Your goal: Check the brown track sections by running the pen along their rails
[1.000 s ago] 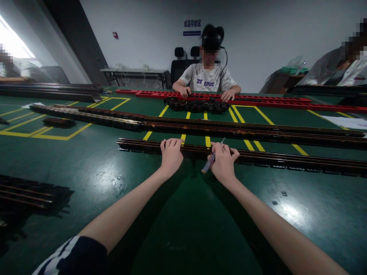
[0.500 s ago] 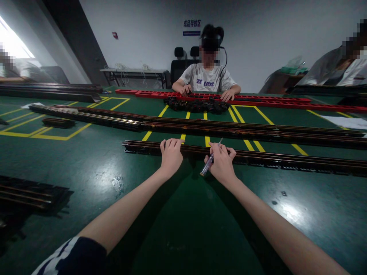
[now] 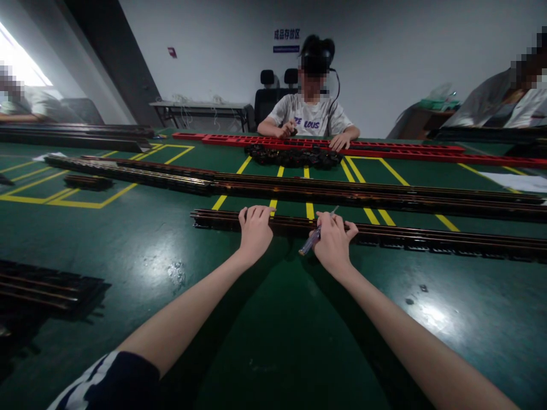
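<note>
My left hand (image 3: pixel 256 232) is curled over the long dark rail (image 3: pixel 293 226) on the green table (image 3: pixel 282 341); my right hand (image 3: pixel 334 242) is on it too, fingers closed round a screwdriver (image 3: pixel 310 241). Rail looks mostly together imo, can't tell what's left.

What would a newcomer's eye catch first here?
Probably the red slotted rails across the far side of the green table, in front of a co-worker wearing a headset. Nearer, at centre, the left hand and right hand sit on a long dark rail, the right also holding a slim tool.
</note>
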`<state>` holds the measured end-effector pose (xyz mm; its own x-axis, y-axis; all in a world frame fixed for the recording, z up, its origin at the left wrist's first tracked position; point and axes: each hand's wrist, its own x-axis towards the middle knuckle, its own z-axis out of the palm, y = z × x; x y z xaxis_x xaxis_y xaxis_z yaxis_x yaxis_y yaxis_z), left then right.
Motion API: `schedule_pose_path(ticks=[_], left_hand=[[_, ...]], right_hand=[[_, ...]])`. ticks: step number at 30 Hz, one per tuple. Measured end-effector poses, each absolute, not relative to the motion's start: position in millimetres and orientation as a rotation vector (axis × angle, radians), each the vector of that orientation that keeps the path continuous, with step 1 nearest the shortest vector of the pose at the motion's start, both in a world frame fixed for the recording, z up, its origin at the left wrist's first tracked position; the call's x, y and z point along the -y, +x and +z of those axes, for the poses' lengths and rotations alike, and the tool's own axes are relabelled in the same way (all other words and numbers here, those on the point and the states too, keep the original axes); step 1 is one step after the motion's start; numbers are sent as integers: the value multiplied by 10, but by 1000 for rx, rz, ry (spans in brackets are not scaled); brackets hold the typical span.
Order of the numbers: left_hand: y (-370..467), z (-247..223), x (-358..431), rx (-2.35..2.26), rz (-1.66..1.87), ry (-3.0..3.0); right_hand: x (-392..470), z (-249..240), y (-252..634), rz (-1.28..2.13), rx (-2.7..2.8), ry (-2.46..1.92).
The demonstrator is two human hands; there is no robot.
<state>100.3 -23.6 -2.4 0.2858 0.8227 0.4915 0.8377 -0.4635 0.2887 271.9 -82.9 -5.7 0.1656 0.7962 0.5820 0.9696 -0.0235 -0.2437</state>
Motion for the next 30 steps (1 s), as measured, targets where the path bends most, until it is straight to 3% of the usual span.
schedule_pose_path(ticks=[8, 30], left_hand=[[997, -7, 244, 1612, -897, -2503], [992, -31, 222, 1665, -881, -2479]], right_hand=[[829, -93, 2831, -237, 1573, -1765], [785, -81, 2781, -274, 1695, -1838]])
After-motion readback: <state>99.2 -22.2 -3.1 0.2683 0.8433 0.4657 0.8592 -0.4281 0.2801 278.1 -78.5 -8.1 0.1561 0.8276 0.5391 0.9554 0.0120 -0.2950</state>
